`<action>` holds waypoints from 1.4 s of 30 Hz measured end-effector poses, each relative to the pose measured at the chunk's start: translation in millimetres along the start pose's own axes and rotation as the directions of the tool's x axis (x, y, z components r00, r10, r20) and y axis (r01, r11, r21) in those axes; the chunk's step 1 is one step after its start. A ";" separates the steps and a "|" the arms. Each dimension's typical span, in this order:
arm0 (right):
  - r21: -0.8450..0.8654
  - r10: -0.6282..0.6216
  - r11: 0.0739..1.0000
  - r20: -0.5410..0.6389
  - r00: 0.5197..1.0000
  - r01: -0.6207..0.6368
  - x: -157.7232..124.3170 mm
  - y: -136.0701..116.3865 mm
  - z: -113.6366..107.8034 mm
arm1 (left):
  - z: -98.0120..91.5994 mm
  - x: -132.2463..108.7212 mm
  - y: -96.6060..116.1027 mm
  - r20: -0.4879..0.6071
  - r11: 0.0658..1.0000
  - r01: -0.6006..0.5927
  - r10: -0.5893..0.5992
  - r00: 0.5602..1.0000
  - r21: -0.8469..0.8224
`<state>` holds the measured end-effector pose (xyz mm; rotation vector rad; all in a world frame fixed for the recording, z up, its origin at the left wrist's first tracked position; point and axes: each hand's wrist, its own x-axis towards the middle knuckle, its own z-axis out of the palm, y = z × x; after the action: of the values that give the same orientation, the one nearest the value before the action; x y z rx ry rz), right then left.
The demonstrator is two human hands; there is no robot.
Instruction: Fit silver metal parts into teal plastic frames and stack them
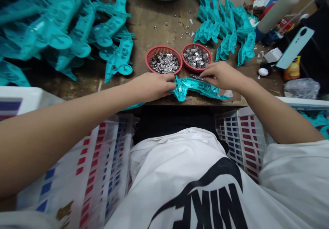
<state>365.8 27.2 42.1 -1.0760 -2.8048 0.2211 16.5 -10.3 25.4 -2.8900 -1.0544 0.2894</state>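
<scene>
A teal plastic part [193, 87] lies at the front edge of the wooden table [159, 20]. My left hand [151, 85] is closed on its left end, fingers curled over it. My right hand [221, 75] rests on its right half, pinching a thin dark tool [196, 77] against the part. Just behind the hands stand two red baskets, the left one [163, 60] and the right one [196, 55], both full of small shiny metal pieces.
Heaps of the same teal parts lie at the left [64, 30] and back right [226, 30]. Loose metal bits dot the table's middle. A phone [295, 47], a bottle [279, 8] and clutter fill the right. White crates [241, 140] flank my lap.
</scene>
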 end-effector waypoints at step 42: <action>0.209 0.311 0.943 -0.271 0.911 -0.260 1.3 -11.1 5.8 | 12.9 -1.8 -71.3 -0.044 0.961 0.114 -0.129 0.991 -0.252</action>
<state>356.5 19.4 38.5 -1.3503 -2.3094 0.2898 -32.4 43.0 21.0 -3.0076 -1.3408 0.0661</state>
